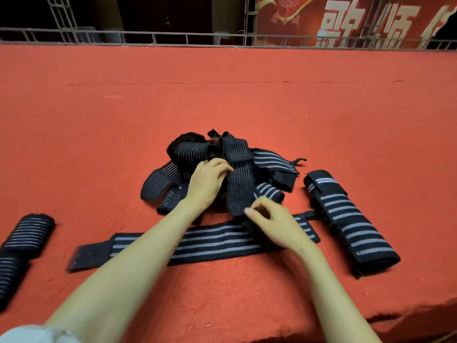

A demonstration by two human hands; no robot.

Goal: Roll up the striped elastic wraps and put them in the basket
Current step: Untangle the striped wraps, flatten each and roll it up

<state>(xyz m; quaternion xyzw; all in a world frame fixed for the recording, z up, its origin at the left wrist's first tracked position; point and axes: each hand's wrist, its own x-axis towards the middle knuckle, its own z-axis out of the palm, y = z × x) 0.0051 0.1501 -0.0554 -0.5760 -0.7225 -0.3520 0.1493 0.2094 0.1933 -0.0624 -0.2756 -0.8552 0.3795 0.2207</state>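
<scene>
Gripped mid-length by left hand (206,185), thin-striped wrap (241,190) is pinched at near end by right hand (277,222); long axis is laid near-far, far end on wrap pile (274,160).

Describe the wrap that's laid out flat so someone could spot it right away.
On the red carpeted surface, find the tangled pile of striped wraps in the middle. Just nearer than it lies the flat wrap, stretched out left to right. It is the only one fully unrolled in a single straight band.
</scene>
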